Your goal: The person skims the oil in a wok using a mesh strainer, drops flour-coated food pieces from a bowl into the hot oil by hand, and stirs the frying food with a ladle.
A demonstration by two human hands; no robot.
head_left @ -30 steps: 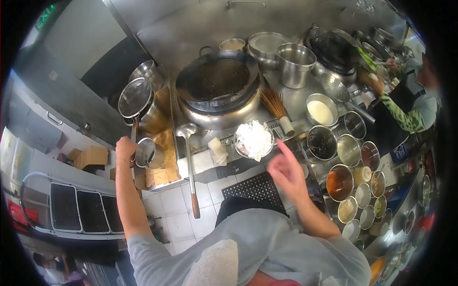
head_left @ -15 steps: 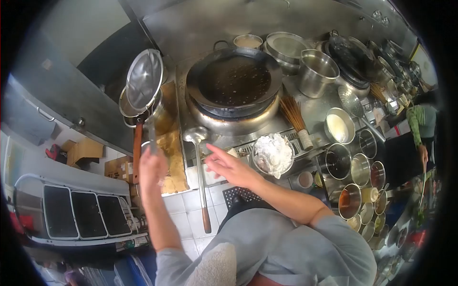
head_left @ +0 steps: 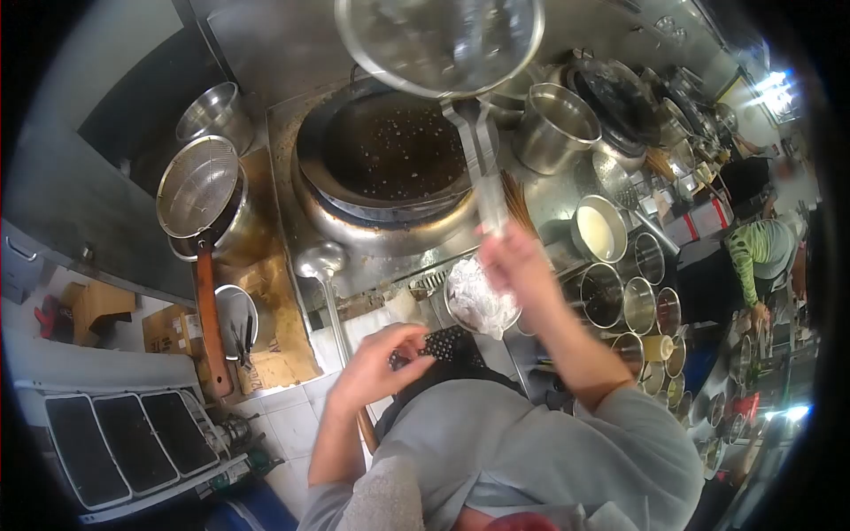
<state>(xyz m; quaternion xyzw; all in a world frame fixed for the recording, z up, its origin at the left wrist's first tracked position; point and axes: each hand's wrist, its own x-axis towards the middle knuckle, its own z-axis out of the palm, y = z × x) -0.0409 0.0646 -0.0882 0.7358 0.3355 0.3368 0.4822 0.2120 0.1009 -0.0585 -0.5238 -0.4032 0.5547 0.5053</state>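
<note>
The gray shirt [head_left: 531, 425] is filling the near part of the view. The left hand [head_left: 376, 367] is hanging in front of it, fingers curling, with a gap showing between them and the thumb. White floor tiles [head_left: 288, 434] and a black mat [head_left: 452, 350] are showing between the body and the front edge of the metal counter [head_left: 562, 183]. A ladle [head_left: 320, 259] is poking its handle past that edge, behind the left hand. A bowl of white stuff [head_left: 481, 296] is sitting at the edge. The right hand [head_left: 513, 265] is wrapping its fingers around the handle of a big strainer [head_left: 440, 44], holding it up in the air. To the left, brown cardboard [head_left: 266, 288] is covering the counter, and the other strainer [head_left: 197, 188] is leaning on a pot, its wood handle pointing at the person. The wide wok [head_left: 385, 142] is sitting on the stove, with bare metal showing around it. To its right, a tall pot [head_left: 556, 128] is standing. Far right, a co-worker [head_left: 753, 252] is standing by more pots.
</note>
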